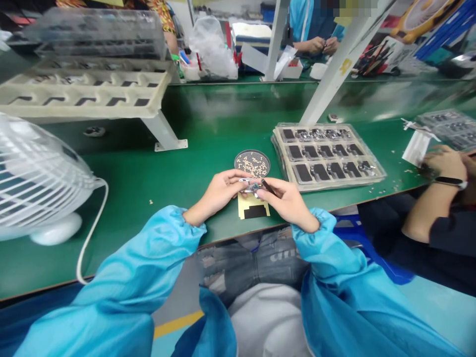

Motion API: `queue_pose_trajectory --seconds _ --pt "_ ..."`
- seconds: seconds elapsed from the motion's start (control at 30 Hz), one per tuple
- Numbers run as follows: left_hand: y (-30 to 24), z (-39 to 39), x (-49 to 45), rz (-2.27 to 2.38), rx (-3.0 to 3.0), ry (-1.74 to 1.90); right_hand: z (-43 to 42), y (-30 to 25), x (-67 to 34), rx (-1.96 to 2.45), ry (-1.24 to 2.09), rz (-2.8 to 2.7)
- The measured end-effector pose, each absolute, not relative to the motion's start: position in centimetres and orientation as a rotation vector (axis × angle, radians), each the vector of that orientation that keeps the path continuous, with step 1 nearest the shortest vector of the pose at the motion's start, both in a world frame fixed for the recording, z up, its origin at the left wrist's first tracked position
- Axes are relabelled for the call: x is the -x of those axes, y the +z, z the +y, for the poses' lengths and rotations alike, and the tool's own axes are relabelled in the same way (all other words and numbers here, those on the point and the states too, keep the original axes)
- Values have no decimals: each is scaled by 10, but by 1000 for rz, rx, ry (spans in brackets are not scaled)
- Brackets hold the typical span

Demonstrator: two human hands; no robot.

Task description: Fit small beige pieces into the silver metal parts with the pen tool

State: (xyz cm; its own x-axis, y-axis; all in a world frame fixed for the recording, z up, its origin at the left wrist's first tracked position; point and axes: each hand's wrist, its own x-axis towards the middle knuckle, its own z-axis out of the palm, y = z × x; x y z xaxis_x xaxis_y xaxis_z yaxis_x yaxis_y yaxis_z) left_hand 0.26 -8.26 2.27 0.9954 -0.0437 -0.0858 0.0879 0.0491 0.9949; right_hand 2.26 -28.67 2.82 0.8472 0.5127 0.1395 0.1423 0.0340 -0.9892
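Observation:
My left hand (223, 191) pinches a small electronic assembly (250, 186) with silvery and bluish parts at the bench's front edge. From the other side, my right hand (288, 201) meets it, closed around a dark slim piece (268, 187) whose exact kind I cannot make out. Its fingertips are at the assembly, partly covering it. Just below lies a pale yellow sheet (243, 206) with a black rectangle (255, 211) on it. Right behind my fingers sits a round dark dish (252, 161) holding many tiny beige pieces.
To the right are stacked compartment trays (329, 183) of small assemblies. A white fan (40, 183) with its cord stands left, below a raised tray (85, 106). A slanted white post (334, 74) rises behind. A co-worker's arm (427, 198) rests at right; another person's hands (322, 45) work opposite.

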Motion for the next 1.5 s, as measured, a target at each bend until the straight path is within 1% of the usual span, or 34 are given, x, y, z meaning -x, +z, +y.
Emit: queue_pose_trajectory --seconds 0.23,0.33,0.47,0.77,1.03,1.3,1.5 --pt "26 -87 2 47 -1534 -5 -290 14 -29 1493 302 -378" --pt "27 -86 1 55 -1556 43 -290 4 -30 1497 211 -342" --pt "25 -84 -1 55 -1481 2 -291 -3 -27 1458 211 -339" --pt "26 -85 4 -34 -1520 29 -294 6 -25 1579 303 -372" --pt "22 -87 10 -213 -1571 27 -291 8 -26 1589 325 -301" --pt "19 -88 10 -257 -1640 55 -291 3 -27 1540 307 -270" --pt "17 -90 12 -295 -1822 184 -288 4 -26 1509 287 -235"
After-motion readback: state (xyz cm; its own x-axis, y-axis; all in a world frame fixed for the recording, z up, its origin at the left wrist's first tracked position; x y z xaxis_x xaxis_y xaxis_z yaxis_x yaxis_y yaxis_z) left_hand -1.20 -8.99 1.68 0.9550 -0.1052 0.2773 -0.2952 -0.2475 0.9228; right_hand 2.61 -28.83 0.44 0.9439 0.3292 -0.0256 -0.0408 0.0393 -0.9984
